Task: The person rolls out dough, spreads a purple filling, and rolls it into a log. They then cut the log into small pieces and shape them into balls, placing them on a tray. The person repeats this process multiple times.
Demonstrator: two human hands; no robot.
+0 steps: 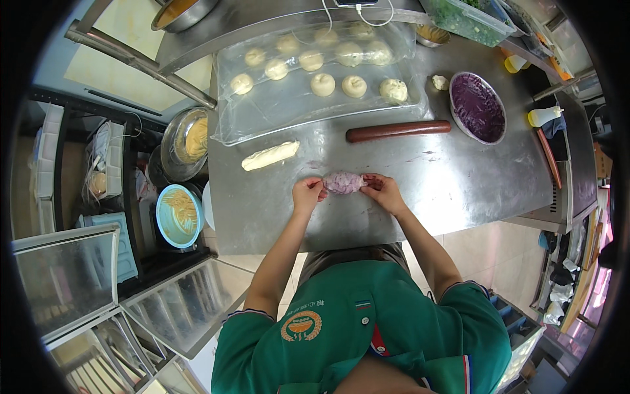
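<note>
A purple-speckled piece of dough (343,182) lies on the steel worktable (256,212) between my hands. The fingers of my left hand (309,193) pinch its left end, and my right hand (381,191) grips its right end. Up and to the left of it is a pale dough log (270,156). A dark red-brown rolling pin (398,131) rests beyond my right hand. Further right stands an oval-looking metal bowl of purple filling (477,108), with a small dough scrap (440,82) beside it.
A tray (256,135) under clear plastic film holds several round dough balls (323,84) at the back. A steel shelf (236,29) overhangs the rear. At the right are a squeeze bottle (544,116) and a thin stick (550,157). A blue basin (160,216) stands left of the table.
</note>
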